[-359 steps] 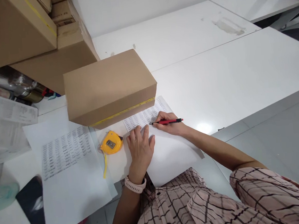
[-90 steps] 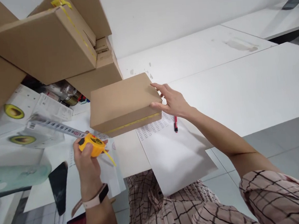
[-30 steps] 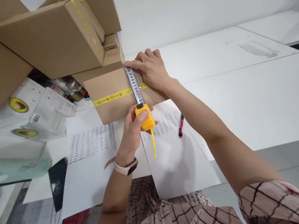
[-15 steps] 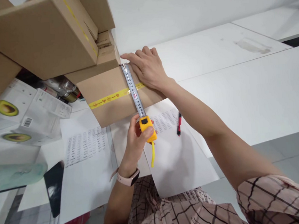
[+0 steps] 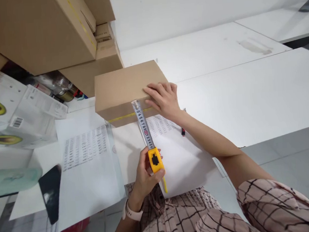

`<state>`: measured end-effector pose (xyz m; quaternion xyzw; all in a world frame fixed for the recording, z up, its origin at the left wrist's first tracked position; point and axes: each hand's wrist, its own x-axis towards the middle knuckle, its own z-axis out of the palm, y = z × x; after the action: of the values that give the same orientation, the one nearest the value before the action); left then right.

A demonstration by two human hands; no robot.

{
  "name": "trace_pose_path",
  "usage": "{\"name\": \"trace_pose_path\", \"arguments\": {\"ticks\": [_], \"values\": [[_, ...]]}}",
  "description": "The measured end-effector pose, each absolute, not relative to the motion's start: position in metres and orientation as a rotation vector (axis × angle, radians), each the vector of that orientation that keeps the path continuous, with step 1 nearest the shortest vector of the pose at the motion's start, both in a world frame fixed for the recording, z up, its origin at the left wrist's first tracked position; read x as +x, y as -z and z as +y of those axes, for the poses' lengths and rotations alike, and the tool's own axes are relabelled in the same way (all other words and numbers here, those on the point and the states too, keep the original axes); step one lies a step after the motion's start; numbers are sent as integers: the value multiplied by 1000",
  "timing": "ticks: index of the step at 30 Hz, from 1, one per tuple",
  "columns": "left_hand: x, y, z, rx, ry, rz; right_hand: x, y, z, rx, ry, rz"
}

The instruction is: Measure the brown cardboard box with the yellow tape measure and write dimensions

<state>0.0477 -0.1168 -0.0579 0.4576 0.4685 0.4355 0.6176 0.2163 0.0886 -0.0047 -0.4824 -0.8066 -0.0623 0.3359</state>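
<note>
In the head view my left hand [image 5: 146,176] is closed around a yellow tape measure [image 5: 158,162], its thumb on the near end and a yellow strap hanging below. The extended metal blade [image 5: 144,126] points away from me, its tip in front of the upper front edge of a closed cardboard box [image 5: 128,82]. Whether the tip touches the box I cannot tell. My right hand [image 5: 165,98] grips the box's right end, fingers over the top and thumb on the front edge. Yellow tape runs along the box's front face.
Large cardboard boxes [image 5: 36,36] are stacked at the left, with white avocado-printed boxes [image 5: 21,109] below. Printed sheets [image 5: 86,176] lie on the white table [image 5: 239,101]. A red-and-black pen [image 5: 183,131] is partly behind my right arm. A dark flat object [image 5: 51,193] lies at left.
The box has tipped, so a plain face is now on top and the taped face turns forward. My left hand has drawn the tape measure back towards me, off the taped face. My right hand has come nearer.
</note>
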Motion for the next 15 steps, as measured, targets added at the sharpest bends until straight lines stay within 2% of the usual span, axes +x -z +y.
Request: {"name": "trace_pose_path", "arguments": {"ticks": [6,9,15], "values": [[50,53,-111,1159,-897,1065,227,-40,46,-1034,-363,-1927],[52,56,-110,1246,-857,1090,235,-54,25,-894,-508,-1876],[54,60,-115,1243,-912,1112,236,-24,-10,-844,-592,-1847]]}}
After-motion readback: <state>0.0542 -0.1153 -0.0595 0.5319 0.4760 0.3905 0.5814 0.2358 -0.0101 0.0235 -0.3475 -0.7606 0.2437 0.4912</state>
